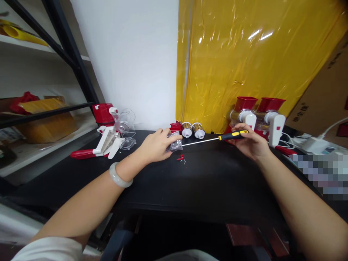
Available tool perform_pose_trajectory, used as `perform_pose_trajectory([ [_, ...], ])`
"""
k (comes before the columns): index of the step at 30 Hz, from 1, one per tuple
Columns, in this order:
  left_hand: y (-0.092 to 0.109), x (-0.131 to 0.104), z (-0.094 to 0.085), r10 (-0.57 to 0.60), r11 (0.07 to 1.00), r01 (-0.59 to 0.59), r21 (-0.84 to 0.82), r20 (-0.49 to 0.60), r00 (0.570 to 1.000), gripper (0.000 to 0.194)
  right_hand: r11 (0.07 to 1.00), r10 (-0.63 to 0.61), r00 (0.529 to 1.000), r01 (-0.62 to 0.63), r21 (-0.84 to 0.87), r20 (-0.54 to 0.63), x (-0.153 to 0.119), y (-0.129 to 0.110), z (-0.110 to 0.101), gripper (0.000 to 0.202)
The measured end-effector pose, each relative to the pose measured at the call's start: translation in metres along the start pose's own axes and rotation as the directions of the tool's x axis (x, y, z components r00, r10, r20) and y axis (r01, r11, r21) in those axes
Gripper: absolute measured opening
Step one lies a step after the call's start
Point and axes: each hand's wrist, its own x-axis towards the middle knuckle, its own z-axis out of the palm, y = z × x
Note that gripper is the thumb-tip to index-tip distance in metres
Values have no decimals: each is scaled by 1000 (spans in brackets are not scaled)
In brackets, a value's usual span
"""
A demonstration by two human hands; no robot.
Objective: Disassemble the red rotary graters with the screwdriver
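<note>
A small clear plastic part is gripped in my left hand, low over the black table. My right hand holds a screwdriver with a black and yellow handle. Its long shaft points left, and the tip reaches the clear part; my fingers hide how the two meet. Just in front lie a small red piece and thin screw-like bits. Behind the clear part stand a red part and two perforated metal drums with white ends.
To the left are a white and red crank piece, a red hopper and clear housings. Two rotary graters with red hoppers stand at the right, near a white charger with cables. Shelving borders the black table.
</note>
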Motion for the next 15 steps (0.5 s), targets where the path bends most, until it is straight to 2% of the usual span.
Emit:
perform_pose_trajectory([
  [1,0,0,0,2,1000,-2,-1,0,1000,58,1000,6,1000,-7,-17,-14,1,0,0,23],
  [4,0,0,1,6,1000,-6,-1,-7,1000,59,981,26,992,-49,-186,-122,7,7,-5,49],
  [5,-1,0,1,6,1000,-6,-1,-10,1000,59,965,22,987,-62,-255,-157,9,10,-7,49],
  [7,-1,0,2,5,1000,-5,-2,-12,1000,59,943,4,982,-67,-325,-191,11,15,-9,37],
  [10,-2,0,3,4,1000,-4,-12,-7,1000,59,979,7,986,-41,-198,-169,10,17,-9,19],
  [15,-4,0,3,0,1000,0,-31,-6,1000,60,978,177,982,-167,128,-65,19,8,0,19],
])
